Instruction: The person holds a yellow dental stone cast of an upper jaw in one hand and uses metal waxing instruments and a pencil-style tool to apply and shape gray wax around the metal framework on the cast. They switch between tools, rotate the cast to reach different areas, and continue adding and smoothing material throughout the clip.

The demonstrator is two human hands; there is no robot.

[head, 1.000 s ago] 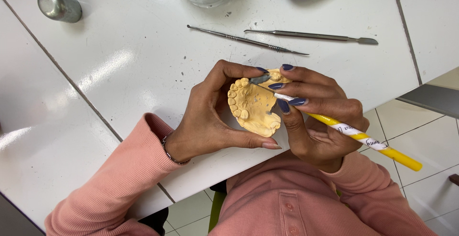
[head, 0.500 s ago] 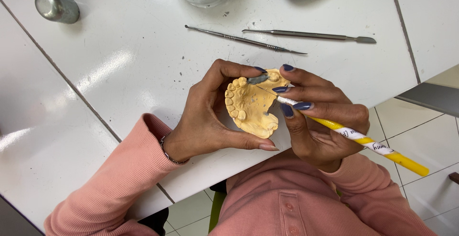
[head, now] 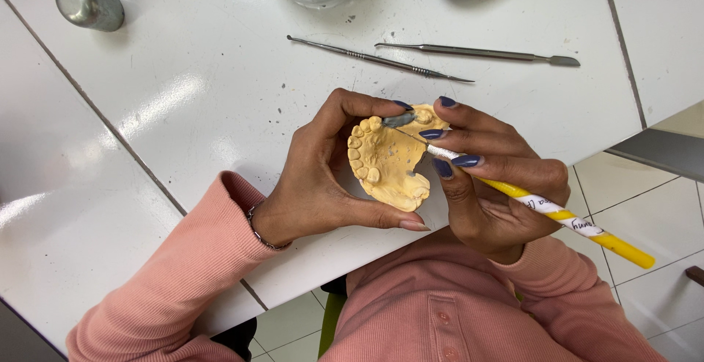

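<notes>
The left hand (head: 315, 186) grips a yellow dental cast (head: 385, 160) just above the white table (head: 205, 90) edge — the right hand (head: 491, 186) pinches a yellow-handled tool (head: 565, 219), its grey tip touching the cast's teeth.

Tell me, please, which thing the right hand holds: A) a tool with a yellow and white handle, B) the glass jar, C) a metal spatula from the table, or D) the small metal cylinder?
A: the right hand grips the yellow and white handled tool, its tip on the yellow dental cast held in the left hand.
</notes>
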